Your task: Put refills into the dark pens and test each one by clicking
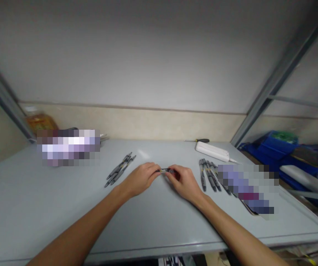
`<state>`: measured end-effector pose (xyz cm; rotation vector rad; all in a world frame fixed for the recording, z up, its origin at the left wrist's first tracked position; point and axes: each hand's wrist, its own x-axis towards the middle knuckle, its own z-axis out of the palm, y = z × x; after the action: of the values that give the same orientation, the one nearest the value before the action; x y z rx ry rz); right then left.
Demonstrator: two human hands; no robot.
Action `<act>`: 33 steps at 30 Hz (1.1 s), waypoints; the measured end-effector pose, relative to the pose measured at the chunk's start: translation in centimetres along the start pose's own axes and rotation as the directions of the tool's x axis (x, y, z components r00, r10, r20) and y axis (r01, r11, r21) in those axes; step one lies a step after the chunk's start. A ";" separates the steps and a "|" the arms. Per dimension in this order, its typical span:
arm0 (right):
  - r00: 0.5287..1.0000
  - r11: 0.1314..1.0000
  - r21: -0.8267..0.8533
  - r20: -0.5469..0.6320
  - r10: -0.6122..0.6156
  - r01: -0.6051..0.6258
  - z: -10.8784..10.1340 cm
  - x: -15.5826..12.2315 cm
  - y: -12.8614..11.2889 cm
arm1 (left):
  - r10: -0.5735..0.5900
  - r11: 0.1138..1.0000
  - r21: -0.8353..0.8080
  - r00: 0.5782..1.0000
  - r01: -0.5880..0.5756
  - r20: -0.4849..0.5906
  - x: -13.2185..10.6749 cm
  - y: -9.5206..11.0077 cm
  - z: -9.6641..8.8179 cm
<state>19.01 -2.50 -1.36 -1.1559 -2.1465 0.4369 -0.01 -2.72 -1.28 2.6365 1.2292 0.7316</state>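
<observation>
Both hands meet at the middle of the grey table [64,207]. My left hand [140,179] and my right hand [183,181] are each closed on an end of one dark pen [166,170], held level just above the tabletop. A small group of dark grey pens [120,170] lies to the left of my left hand. Several more pens [210,175] lie side by side to the right of my right hand.
A white oblong tool [212,151] and a black-handled screwdriver [199,140] lie at the back right of the table. Blue bins [280,147] stand on the right beyond a metal frame post. An orange-yellow bottle [41,122] is at the back left.
</observation>
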 end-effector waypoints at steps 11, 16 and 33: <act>1.000 1.000 0.006 -0.004 0.007 -0.007 -0.4 0.4 0.7 | -0.030 0.981 0.193 0.999 0.038 -0.043 0.2 0.4 -0.1; 0.999 1.000 0.012 -0.022 0.029 -0.029 -0.4 0.6 1.0 | -0.052 0.976 0.209 0.998 0.055 -0.019 0.6 0.5 0.5; 0.904 0.731 0.551 0.365 0.224 -0.404 -2.5 1.0 0.7 | 0.175 0.824 0.551 0.984 -0.133 -0.024 0.6 0.9 -0.3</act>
<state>20.76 -1.36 0.48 -1.1045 -1.7748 1.4218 0.78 -2.87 -0.54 3.2309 1.4353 0.5624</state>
